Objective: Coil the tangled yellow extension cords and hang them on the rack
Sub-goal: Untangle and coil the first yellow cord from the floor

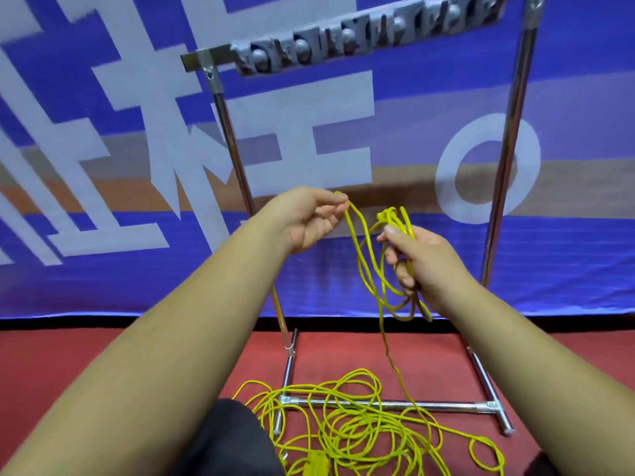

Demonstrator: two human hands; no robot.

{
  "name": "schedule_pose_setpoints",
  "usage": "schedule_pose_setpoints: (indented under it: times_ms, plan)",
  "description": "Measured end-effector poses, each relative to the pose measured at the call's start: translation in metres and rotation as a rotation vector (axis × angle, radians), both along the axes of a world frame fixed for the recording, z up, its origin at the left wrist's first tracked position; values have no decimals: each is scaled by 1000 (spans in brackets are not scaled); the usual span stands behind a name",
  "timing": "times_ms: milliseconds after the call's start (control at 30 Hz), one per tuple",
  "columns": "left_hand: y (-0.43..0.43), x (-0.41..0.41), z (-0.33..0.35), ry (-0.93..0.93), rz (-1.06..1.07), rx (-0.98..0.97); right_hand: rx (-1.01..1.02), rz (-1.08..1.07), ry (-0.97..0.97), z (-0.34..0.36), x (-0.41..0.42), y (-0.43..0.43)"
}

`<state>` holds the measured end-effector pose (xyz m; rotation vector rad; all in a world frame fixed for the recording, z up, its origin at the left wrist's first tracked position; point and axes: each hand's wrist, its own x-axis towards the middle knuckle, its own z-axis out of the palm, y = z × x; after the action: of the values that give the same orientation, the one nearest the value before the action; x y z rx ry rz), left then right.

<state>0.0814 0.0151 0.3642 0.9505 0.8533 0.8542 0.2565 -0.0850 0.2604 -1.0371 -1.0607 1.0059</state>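
My right hand (pixel 417 261) grips a small bundle of coiled yellow cord (pixel 395 218), whose loops hang below my fist. My left hand (pixel 309 219) pinches one strand of the same cord at its fingertips, up and to the left of the coil. From the coil a single strand drops to a tangled heap of yellow cord (pixel 357 427) on the red floor. The heap lies over the rack's base bar. The metal rack (pixel 508 139) stands right in front of me, with a grey row of hooks (pixel 364 39) along its top bar.
A blue and white banner (pixel 120 149) hangs behind the rack. The rack's chrome feet (pixel 491 389) reach toward me on the red floor. A yellow plug block (pixel 316 462) lies in the heap near the bottom edge. My dark trouser knee (pixel 226 438) is at lower centre.
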Motion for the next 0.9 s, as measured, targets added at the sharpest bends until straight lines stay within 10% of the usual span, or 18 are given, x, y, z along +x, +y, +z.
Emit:
schedule_pose_setpoints:
  times_ms: [300, 900]
  plan:
    - [6, -11, -75, 242, -20, 89, -149, 22, -101, -31, 4, 16]
    - [46, -10, -154, 16, 212, -330, -502, 169, -103, -58, -17, 44]
